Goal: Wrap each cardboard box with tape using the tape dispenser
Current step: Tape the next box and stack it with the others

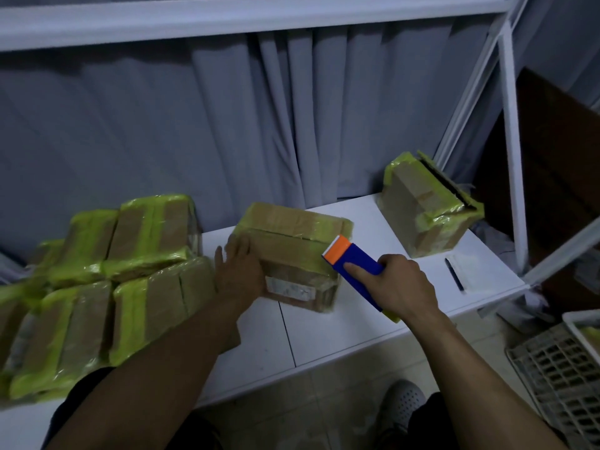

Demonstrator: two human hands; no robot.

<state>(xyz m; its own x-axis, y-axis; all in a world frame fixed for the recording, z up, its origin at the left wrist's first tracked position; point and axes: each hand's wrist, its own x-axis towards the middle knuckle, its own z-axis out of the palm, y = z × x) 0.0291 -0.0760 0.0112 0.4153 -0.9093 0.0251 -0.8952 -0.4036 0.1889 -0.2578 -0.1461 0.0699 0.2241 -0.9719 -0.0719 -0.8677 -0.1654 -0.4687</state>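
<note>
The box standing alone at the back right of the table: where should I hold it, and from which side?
Grip the lone box by its left and right walls, reaching from the near edge of the table. Its top flap stands lifted with a dark gap beneath, so it would likely bend if pulled; the taped walls look firmer.

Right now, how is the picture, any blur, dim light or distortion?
Head view: dim, bluish light; the box under the left hand is smeared at its near corner; the dispenser in the right hand is sharp; the wide lens bows the shelf rail.
</note>
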